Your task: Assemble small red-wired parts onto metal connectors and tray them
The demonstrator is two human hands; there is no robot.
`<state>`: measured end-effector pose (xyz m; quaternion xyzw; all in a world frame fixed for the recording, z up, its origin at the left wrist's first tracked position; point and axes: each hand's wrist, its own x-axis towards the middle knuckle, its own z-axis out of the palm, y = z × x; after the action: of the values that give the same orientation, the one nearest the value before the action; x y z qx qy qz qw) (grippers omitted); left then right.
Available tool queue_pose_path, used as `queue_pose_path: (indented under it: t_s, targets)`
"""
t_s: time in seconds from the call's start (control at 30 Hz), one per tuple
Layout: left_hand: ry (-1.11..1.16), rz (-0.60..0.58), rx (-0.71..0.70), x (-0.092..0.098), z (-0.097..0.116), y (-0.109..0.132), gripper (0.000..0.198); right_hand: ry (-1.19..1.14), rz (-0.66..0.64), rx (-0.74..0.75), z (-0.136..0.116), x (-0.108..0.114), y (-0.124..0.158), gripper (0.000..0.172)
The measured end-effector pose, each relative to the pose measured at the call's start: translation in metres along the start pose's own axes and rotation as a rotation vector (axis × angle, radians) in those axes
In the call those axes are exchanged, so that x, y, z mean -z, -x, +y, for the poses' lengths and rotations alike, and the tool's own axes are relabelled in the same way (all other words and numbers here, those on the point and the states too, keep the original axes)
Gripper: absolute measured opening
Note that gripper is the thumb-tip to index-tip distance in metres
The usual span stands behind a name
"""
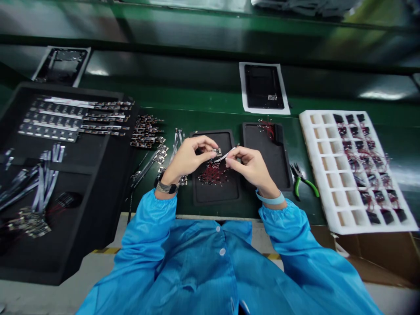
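Between thumb and fingers, my left hand [193, 154] pinches a small circuit board [217, 152]. My right hand [247, 162] is closed on a thin pale ribbon cable [226, 154], whose left end reaches to the board; whether the two are joined I cannot tell. Both hands are above a shallow black tray [216, 194]. In that tray lies a pile of small parts with red wires [213, 173]. Left of my left hand, more circuit boards with ribbon cables [160, 153] are spread on the green bench.
A second black tray [265, 153] holds a red-wired bundle [267, 127]. Green-handled pliers [303, 181] lie beside it. On the right is a white foam tray [348, 218] of black parts. A large black case [98, 197] with boards and ribbons stands left. A tablet-like panel [264, 85] lies behind.
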<state>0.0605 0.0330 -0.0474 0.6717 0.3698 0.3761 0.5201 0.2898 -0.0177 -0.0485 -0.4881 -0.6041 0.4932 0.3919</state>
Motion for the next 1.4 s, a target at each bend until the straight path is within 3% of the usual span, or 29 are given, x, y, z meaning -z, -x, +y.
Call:
queue_pose_path:
  t_s: [0.17, 0.47, 1.1, 1.4]
  targets:
    - [-0.082, -0.143, -0.008, -0.0011, 0.0061, 0.0004, 0.010, 0.036, -0.084, -0.026, -0.0031, -0.0002, -0.0015, 0.026]
    - [-0.117, -0.235, 0.000, 0.0000, 0.0044, 0.0001, 0.010, 0.038, -0.190, -0.126, -0.0041, 0.0011, -0.0014, 0.026]
    - [-0.159, -0.269, 0.005, -0.0012, 0.0026, 0.0014, 0.010, -0.026, -0.276, -0.215, 0.0008, 0.0030, -0.0029, 0.030]
    - [-0.139, -0.270, 0.065, 0.0012, 0.0036, 0.0002, 0.011, -0.008, -0.216, -0.208, 0.0011, 0.0020, -0.0039, 0.031]
